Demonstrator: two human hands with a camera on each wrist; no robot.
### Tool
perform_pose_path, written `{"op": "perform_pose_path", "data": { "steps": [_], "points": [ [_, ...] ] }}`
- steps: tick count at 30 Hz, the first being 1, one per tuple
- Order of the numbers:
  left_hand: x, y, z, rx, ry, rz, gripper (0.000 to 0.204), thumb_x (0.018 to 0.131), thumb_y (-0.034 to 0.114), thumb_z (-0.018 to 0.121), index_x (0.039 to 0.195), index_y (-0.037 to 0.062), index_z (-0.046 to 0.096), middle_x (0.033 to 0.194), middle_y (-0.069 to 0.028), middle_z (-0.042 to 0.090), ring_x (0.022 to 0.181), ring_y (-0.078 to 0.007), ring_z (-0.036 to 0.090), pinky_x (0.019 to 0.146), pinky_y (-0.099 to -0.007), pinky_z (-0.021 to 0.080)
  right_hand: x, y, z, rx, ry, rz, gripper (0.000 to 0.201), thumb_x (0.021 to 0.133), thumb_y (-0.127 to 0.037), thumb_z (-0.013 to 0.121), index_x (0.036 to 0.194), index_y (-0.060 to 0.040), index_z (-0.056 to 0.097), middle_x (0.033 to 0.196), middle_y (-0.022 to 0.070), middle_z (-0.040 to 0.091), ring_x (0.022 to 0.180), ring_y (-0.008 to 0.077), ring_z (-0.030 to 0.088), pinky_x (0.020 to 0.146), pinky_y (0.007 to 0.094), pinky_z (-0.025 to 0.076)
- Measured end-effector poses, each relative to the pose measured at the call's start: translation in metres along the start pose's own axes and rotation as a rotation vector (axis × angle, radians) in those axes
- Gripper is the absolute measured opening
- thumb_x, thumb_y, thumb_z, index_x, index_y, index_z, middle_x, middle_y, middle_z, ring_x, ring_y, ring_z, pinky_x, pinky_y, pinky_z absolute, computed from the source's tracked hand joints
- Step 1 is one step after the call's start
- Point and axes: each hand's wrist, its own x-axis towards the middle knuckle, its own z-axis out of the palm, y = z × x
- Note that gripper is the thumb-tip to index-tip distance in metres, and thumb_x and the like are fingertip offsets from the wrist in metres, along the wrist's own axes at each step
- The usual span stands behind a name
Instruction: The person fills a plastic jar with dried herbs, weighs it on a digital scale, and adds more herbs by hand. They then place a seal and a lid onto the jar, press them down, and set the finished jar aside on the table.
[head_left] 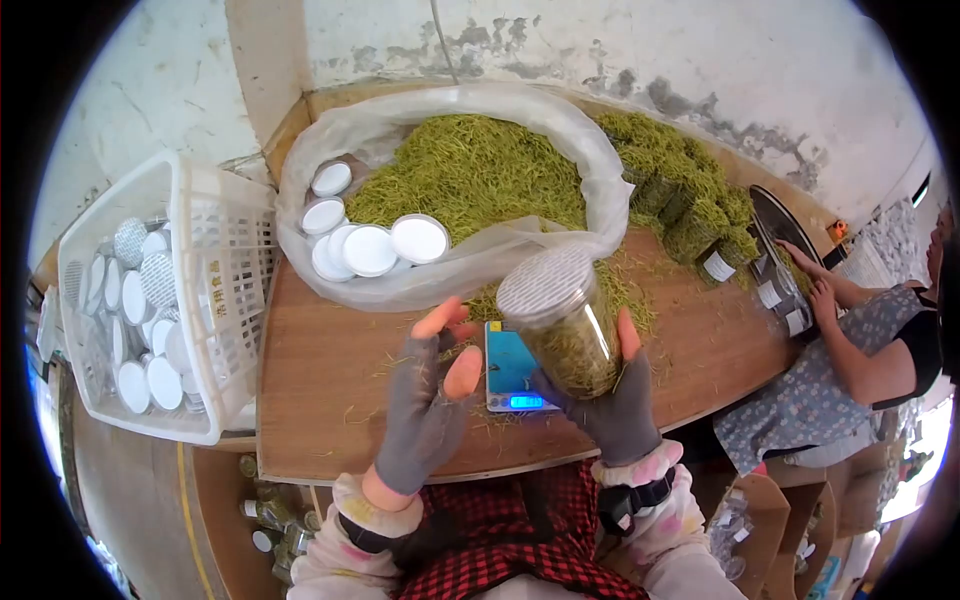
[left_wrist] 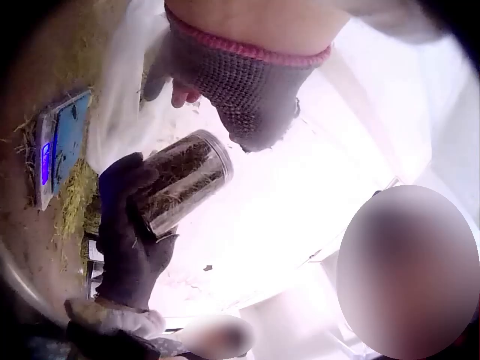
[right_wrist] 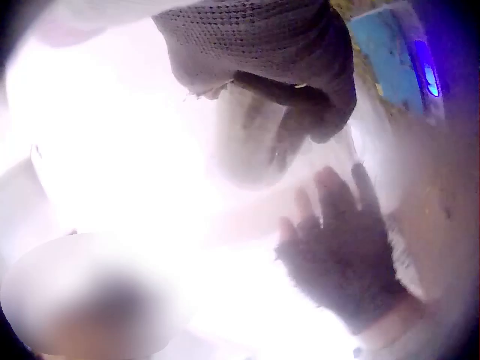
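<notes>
In the head view my right hand (head_left: 615,410), in a grey fingerless glove, grips a clear jar (head_left: 575,345) low on its body. Dried green strands show inside the jar, which tilts to the left, with a pale, printed round top (head_left: 547,284) on its mouth. My left hand (head_left: 425,400), gloved the same way, is raised left of the jar with fingers apart and nothing held. Below the jar lies a blue digital scale (head_left: 507,362) with a lit display. The left wrist view shows the jar (left_wrist: 187,180) lying across the right hand's fingers.
A large plastic bag (head_left: 300,265) holds green strands (head_left: 480,170) and several white lids (head_left: 370,250). To the left stands a white basket (head_left: 190,300) of lids. Filled jars (head_left: 690,230) stand at the back right, where another person (head_left: 840,370) works. Loose strands lie on the table (head_left: 330,400).
</notes>
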Motion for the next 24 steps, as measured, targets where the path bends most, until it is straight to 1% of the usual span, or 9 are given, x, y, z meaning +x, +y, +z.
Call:
{"op": "perform_pose_path", "data": {
  "steps": [5,7,9,11,14,17,20,21,24],
  "points": [
    [0.016,0.002,-0.002,-0.099,-0.011,-0.092,0.06,0.111,0.043,0.047,0.157,0.0051,0.04,0.148,-0.0105,0.051,0.134,-0.0219,0.051,0.113,-0.0378,0.041,0.003,0.009,-0.019,-0.424,0.035,-0.407,0.061,0.099,-0.04,0.067,0.14,-0.0014,0.045,0.138,0.0159,0.053,0.126,0.0314,0.057,0.105,0.0495,0.05],
    [0.024,0.001,-0.007,-0.308,-0.142,-0.383,0.069,0.111,0.053,0.041,0.159,0.0039,0.037,0.15,-0.0114,0.05,0.136,-0.0236,0.049,0.117,-0.0389,0.038,0.002,0.007,-0.028,-0.96,-0.101,-0.879,0.073,0.085,-0.036,0.083,0.136,-0.0024,0.044,0.135,0.0179,0.049,0.127,0.0329,0.054,0.107,0.0501,0.046],
    [0.018,0.01,0.005,-0.236,-0.214,-0.303,0.071,0.11,0.052,0.043,0.159,0.0015,0.033,0.149,-0.0116,0.048,0.136,-0.023,0.047,0.117,-0.0382,0.037,-0.002,-0.001,-0.031,-1.317,-0.352,-1.217,0.077,0.079,-0.039,0.087,0.136,-0.0072,0.047,0.136,0.0224,0.048,0.125,0.0349,0.052,0.109,0.0503,0.043],
    [0.013,0.011,0.012,-0.168,-0.293,-0.222,0.073,0.11,0.051,0.045,0.16,-0.0008,0.029,0.149,-0.0118,0.047,0.136,-0.0224,0.045,0.116,-0.0375,0.035,-0.004,-0.003,-0.036,-1.234,-0.445,-1.38,0.071,0.083,-0.039,0.084,0.134,-0.0067,0.047,0.137,0.0236,0.048,0.125,0.0358,0.052,0.108,0.0508,0.044],
    [0.002,0.006,0.014,-0.132,-0.331,-0.098,0.082,0.105,0.06,0.048,0.16,0.0026,0.028,0.153,-0.0102,0.044,0.14,-0.0226,0.043,0.12,-0.0393,0.032,-0.004,0.014,-0.037,-0.999,-0.315,-1.242,0.065,0.087,-0.038,0.079,0.134,-0.0068,0.046,0.136,0.0235,0.049,0.126,0.0362,0.052,0.107,0.0506,0.044],
    [-0.003,-0.003,-0.002,-0.017,-0.277,-0.075,0.079,0.102,0.05,0.054,0.157,0.0003,0.026,0.151,-0.0127,0.04,0.139,-0.0226,0.04,0.119,-0.0385,0.03,-0.005,0.036,-0.038,-0.8,-0.332,-1.066,0.063,0.09,-0.035,0.076,0.135,-0.0048,0.044,0.138,0.0242,0.049,0.128,0.0363,0.051,0.11,0.0505,0.042],
    [-0.013,-0.001,-0.033,0.159,-0.15,-0.118,0.089,0.093,0.067,0.061,0.152,0.0045,0.037,0.145,-0.0121,0.046,0.136,-0.0225,0.046,0.116,-0.0394,0.037,-0.012,0.018,-0.032,-1.044,-0.46,-0.748,0.076,0.091,-0.025,0.077,0.149,-0.0007,0.035,0.144,0.0208,0.045,0.136,0.0342,0.046,0.118,0.0471,0.033],
    [-0.02,0.024,-0.041,0.074,-0.148,-0.178,0.085,0.089,0.053,0.068,0.151,0.0028,0.038,0.139,-0.0117,0.049,0.131,-0.0234,0.05,0.112,-0.0394,0.04,-0.01,0.009,-0.039,-1.012,-0.436,-0.629,0.081,0.09,-0.022,0.079,0.153,-0.0015,0.032,0.143,0.0178,0.046,0.136,0.0314,0.046,0.117,0.0437,0.036],
    [-0.064,0.042,-0.162,0.234,-0.037,-0.184,0.092,0.085,0.055,0.077,0.152,0.0018,0.043,0.132,-0.0157,0.057,0.124,-0.0279,0.056,0.105,-0.0416,0.046,0.028,-0.052,-0.088,-1.174,-0.004,-0.858,0.082,0.088,-0.023,0.082,0.15,-0.0016,0.033,0.141,0.0171,0.046,0.129,0.0265,0.049,0.112,0.0414,0.041]
  ]
}}
